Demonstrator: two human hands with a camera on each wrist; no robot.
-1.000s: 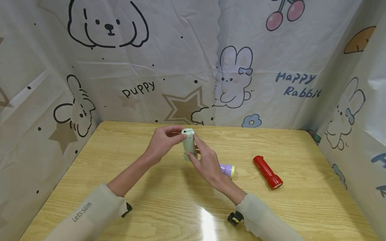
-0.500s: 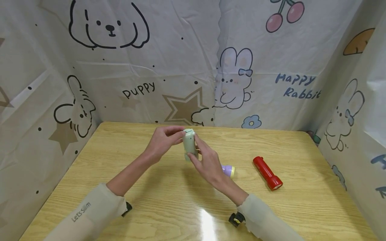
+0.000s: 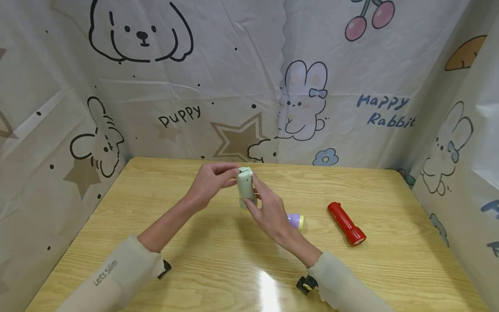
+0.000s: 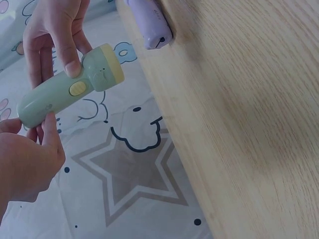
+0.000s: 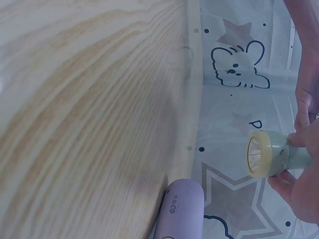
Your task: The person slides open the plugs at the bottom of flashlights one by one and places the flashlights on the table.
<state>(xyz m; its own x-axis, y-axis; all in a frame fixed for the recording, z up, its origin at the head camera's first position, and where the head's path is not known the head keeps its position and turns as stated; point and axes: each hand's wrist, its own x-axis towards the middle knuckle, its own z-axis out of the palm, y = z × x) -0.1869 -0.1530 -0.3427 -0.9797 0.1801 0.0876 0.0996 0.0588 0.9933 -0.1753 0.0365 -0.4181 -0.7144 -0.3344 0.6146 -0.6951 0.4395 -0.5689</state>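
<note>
2 hands hold 1 green flashlight [image 3: 245,185] up in the air over the wooden surface [image 3: 218,273]. The flashlight stands almost upright, with its thin end up and its wide end down. The left hand [image 3: 208,184] is at the top. Its thumb and fingers pinch the thin end, from the left side. The right hand [image 3: 270,213] is lower down, on the other side. Its thumb and fingers curl around the flashlight and grip it close to the wide end. So the flashlight sits between the fingers of both hands, touching all 2 sets.

In the left wrist view, the right thumb presses on the green side, just beside the yellow button [image 4: 78,88]. The yellow rim [image 4: 116,64] sticks out past the fingers and faces down.

A purple flashlight [image 3: 296,221] lies on the surface, partly hidden behind the right hand. A red flashlight [image 3: 346,224] lies on the surface too, farther right, well apart from the hands. Behind it all hangs a pale sheet [image 3: 226,82] with animal drawings.
</note>
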